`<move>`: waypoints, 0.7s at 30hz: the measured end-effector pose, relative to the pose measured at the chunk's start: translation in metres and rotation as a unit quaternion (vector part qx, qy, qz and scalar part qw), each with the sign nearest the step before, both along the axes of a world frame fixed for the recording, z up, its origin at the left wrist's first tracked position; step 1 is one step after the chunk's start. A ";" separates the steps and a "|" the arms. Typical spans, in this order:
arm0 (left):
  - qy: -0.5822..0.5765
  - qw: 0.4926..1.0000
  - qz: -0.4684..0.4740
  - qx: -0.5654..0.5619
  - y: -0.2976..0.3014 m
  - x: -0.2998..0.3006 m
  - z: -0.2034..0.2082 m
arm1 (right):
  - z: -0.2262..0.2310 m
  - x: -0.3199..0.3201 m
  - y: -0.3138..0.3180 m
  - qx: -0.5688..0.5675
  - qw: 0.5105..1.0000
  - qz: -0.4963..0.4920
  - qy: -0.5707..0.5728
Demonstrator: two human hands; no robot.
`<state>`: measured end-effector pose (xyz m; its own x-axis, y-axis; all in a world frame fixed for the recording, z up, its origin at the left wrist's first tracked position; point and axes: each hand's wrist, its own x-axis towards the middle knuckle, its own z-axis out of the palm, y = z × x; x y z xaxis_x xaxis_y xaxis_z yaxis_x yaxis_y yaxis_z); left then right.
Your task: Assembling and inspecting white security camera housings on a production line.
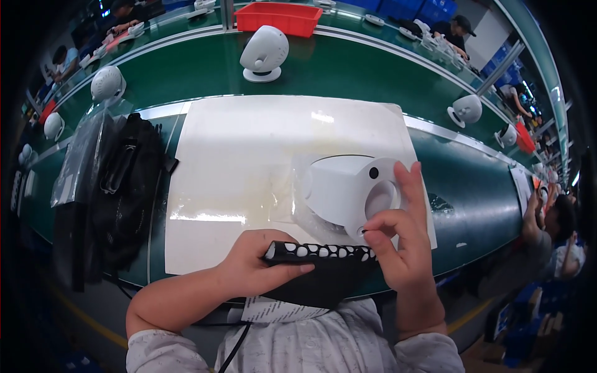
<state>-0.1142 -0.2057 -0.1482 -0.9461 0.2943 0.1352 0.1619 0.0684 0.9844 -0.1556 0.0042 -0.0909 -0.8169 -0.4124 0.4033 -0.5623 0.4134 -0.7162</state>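
White mat (211,149): one device (339,180); two hands (258,261) (401,245), one strip (317,251).

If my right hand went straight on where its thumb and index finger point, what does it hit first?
Your right hand would likely meet the white device first, at the rounded edge beside the thumb and index fingertips. Depth is unclear there; they may already be touching it.

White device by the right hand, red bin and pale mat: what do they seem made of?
White device: probably moulded plastic with a smooth satin finish; its curved shell shows soft, even shading.
Red bin: likely moulded plastic, given its uniform colour and boxy shape.
Pale mat: glossy, judging by bright reflected streaks; plastic sheet or coated board, I can't tell which.
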 end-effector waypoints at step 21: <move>-0.061 0.998 -0.008 0.032 0.003 -0.006 0.009 | -0.002 -0.011 0.012 0.127 0.984 0.023 0.126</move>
<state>-0.1198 -0.2027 -0.1394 -0.9519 0.3040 0.0375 0.0406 0.0039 0.9992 -0.1669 0.0157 -0.0928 -0.6815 -0.5602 0.4708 -0.7317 0.5302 -0.4283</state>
